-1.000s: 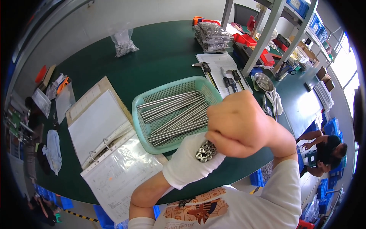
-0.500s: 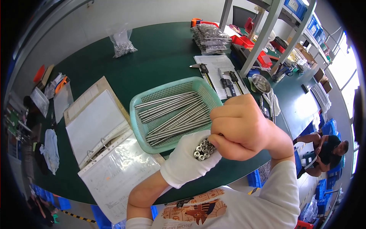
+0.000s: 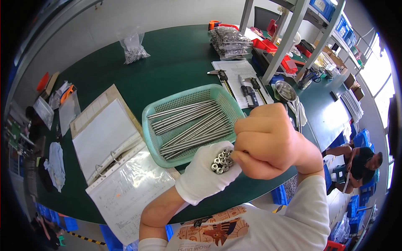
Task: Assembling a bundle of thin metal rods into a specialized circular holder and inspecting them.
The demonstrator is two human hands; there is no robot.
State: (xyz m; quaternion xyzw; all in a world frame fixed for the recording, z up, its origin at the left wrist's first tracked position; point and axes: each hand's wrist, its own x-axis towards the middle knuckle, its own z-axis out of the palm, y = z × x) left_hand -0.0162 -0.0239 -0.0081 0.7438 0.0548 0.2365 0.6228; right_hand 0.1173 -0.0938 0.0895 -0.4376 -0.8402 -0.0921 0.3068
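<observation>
My left hand (image 3: 201,178), in a white glove, is wrapped round a bundle of metal rods (image 3: 222,161), whose ringed ends point up at me. Bare and curled like a fist, my right hand (image 3: 268,140) is held close beside those ends, its thumb next to them. Whatever its fingers may hold is hidden. Just beyond both hands sits a pale green perforated basket (image 3: 147,129) on the table. Long, thin steel rods (image 3: 194,131) lie inside it in two loose groups.
An open ring binder (image 3: 121,159) lies left of the basket. Calipers (image 3: 225,80) rest on papers behind it, near a metal bowl (image 3: 285,90). Stacked bags of parts (image 3: 230,42) and one bag (image 3: 135,49) stand farther back. A shelf post (image 3: 289,42) rises at right; a person (image 3: 362,167) sits beyond.
My right hand has shifted slightly right, leaving more of the rod ends in sight. The left hand has moved a little, still round the bundle.
</observation>
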